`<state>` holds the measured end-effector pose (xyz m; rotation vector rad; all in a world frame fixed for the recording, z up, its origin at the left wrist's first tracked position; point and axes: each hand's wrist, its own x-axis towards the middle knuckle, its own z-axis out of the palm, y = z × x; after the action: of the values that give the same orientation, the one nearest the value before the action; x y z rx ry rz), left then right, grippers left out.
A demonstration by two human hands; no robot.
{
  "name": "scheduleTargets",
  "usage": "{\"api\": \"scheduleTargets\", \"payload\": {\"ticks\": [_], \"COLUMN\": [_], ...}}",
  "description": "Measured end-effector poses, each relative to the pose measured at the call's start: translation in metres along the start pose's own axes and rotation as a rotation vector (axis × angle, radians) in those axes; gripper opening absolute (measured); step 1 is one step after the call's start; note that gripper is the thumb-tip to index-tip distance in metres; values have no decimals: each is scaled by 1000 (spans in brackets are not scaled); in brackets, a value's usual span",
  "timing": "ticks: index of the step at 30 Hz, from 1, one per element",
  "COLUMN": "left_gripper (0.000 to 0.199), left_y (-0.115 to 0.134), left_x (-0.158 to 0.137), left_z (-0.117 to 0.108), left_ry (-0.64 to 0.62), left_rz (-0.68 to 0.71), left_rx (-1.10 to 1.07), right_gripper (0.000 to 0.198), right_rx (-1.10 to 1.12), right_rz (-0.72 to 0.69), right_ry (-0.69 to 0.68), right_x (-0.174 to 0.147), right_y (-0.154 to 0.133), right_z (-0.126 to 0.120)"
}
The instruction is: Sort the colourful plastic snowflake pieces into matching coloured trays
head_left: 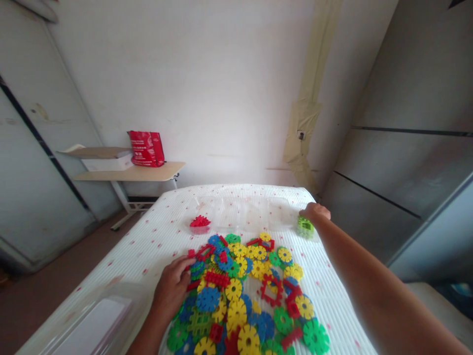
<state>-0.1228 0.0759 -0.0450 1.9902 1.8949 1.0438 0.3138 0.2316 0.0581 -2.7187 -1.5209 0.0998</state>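
Note:
A pile of plastic interlocking toy pieces lies in front of me, with yellow snowflake discs, blue discs, green discs and red blocks. At the pile's left edge, my left hand is closed, a small red toy piece at its fingertips. My right hand reaches to the right end of a clear plastic divided tray. Its fingers curl down over a light green toy piece there; the fingertips are partly hidden. Red pieces sit in the tray's left compartment.
A white quilted cloth with red dots covers the table. At lower left is a clear plastic container. Behind stands a side table with a red bag and a white box. Grey cabinets flank the right.

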Motion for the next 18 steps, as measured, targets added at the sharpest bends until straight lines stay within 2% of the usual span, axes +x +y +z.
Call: {"api": "scheduleTargets", "payload": {"ticks": [8,13,18], "left_gripper": [35,34,35], "left_y": [-2,-3,-1], "left_x": [0,0,0], "left_z": [3,4,2], "left_ry": [10,21,14], "left_rz": [-4,-13,3], "left_rx": [-9,-6,-1], "right_gripper": [61,66,63], "right_rx": [-31,-47,-47], "right_rz": [-70,-139,-168], "right_ry": [23,-17,-12], "right_x": [-11,-25,-31], "right_y": [11,14,9], "right_z": [-25,-22,-19]}}
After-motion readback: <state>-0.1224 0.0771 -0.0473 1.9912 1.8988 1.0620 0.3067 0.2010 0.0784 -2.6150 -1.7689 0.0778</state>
